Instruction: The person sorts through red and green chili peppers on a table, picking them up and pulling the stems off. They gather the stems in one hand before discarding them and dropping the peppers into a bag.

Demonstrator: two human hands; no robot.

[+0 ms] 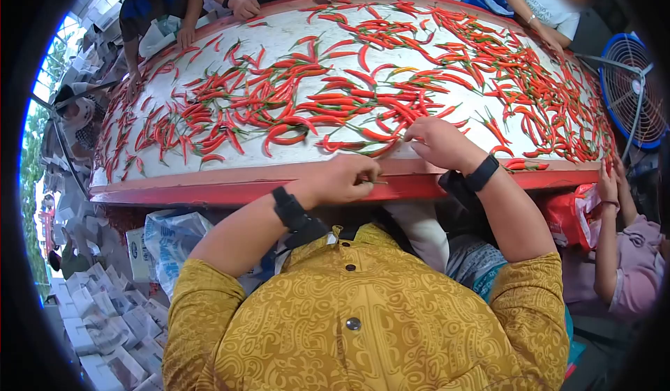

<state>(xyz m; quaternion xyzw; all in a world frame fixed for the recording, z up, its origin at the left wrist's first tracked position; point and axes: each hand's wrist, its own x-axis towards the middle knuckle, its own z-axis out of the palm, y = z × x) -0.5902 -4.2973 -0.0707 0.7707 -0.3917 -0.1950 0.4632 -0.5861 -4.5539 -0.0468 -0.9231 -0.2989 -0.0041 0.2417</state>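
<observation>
Many red chilli peppers (335,105) with green stems lie spread in loose heaps over a white tabletop (244,152). My left hand (340,179) is closed above the table's near red rim, with a thin green chilli stem (379,182) poking out from its fingers. Further right, my right hand (447,145) reaches over the rim to the near edge of the middle heap. Its fingers are curled in a pinch beside several chillies, and what sits between them is hidden. A dark band is around each of my wrists.
The raised red table edge (209,190) runs in front of me. Co-workers' hands (244,7) rest along the far side, and another person's hands (608,182) hold chillies at right. A blue fan (631,91) stands at right. A plastic bag (174,241) hangs below left; stacked boxes (105,314) fill the floor.
</observation>
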